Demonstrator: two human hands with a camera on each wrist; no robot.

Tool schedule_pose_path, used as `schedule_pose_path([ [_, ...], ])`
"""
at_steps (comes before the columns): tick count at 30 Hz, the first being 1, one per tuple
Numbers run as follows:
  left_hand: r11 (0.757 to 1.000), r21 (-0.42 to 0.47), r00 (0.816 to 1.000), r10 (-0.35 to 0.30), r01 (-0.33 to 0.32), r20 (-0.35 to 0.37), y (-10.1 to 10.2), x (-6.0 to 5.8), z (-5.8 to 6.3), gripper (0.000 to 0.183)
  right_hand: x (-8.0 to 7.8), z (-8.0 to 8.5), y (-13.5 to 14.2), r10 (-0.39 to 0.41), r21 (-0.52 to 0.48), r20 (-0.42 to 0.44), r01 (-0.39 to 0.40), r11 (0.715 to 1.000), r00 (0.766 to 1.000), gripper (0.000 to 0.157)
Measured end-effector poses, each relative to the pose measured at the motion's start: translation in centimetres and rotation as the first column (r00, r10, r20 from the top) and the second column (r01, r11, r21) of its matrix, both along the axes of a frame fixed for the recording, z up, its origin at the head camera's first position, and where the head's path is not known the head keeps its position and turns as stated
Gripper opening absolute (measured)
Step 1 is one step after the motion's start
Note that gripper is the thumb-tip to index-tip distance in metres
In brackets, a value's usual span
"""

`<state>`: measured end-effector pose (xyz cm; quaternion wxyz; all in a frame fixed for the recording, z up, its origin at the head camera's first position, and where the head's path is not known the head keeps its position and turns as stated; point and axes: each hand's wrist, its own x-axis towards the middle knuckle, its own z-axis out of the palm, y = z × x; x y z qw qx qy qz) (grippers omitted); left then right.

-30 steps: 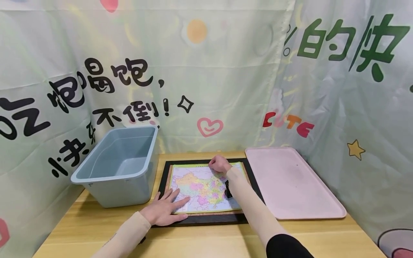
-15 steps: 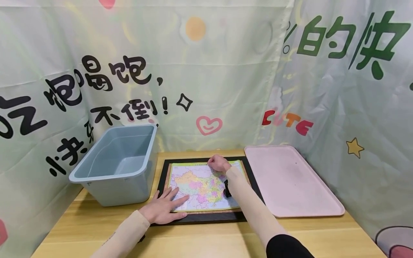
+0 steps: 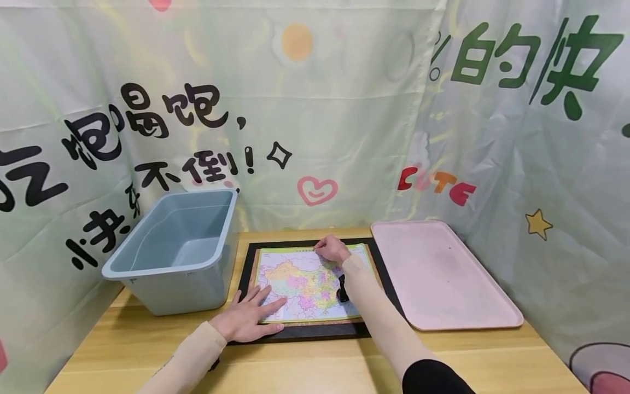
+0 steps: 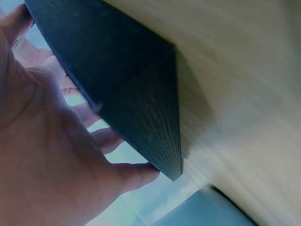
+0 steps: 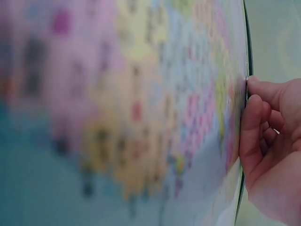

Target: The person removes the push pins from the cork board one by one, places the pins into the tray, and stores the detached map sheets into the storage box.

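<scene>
A colourful paper map [image 3: 295,273] lies on a brown cork-like board with a black frame [image 3: 320,331], flat on the table. My left hand [image 3: 248,318], fingers spread and straight, rests across the frame's near left corner and the map's edge. In the left wrist view the fingers [image 4: 136,176] lie along the black frame's corner. At the map's far edge is my right hand [image 3: 333,250], fingers curled in. In the right wrist view its thumb and finger [image 5: 254,122] meet the map, with a tiny silvery thumbtack [image 5: 247,79] at the tip, mostly hidden.
On the left stands a deep blue-grey plastic bin [image 3: 169,268]. A flat pink tray [image 3: 448,279] lies to the right, close beside the frame. Behind the wooden table [image 3: 305,366] hangs a printed cloth [image 3: 275,60].
Both hands keep nearly the same places on the map and frame. The right hand's fingertips shift slightly at the far edge. The head view drifts a little.
</scene>
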<state>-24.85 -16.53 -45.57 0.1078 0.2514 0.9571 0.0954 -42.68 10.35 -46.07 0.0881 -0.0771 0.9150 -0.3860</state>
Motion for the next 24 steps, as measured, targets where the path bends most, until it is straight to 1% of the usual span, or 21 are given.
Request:
schedule_pose_path([
  [5,1.0,0.006,1.0,0.0,0.0,0.006,0.01,-0.07,-0.07,0.068,0.17,-0.08,0.02,-0.023,-0.01,-0.001,0.023,1.0,1.0,0.019],
  [14,1.0,0.009,1.0,0.018,-0.018,0.012,-0.24,-0.03,-0.04,0.068,0.64,0.35,-0.29,-0.026,-0.05,-0.015,0.025,0.998,1.0,0.019],
  [22,1.0,0.023,1.0,-0.002,0.002,-0.002,-0.33,0.03,-0.42,0.068,0.54,-0.04,0.09,-0.035,-0.031,-0.018,0.035,0.999,0.999,0.019],
  [24,1.0,0.025,1.0,-0.003,0.003,-0.01,-0.29,0.01,-0.49,0.068,0.48,-0.21,0.19,-0.033,-0.047,-0.02,0.032,0.998,0.999,0.02],
])
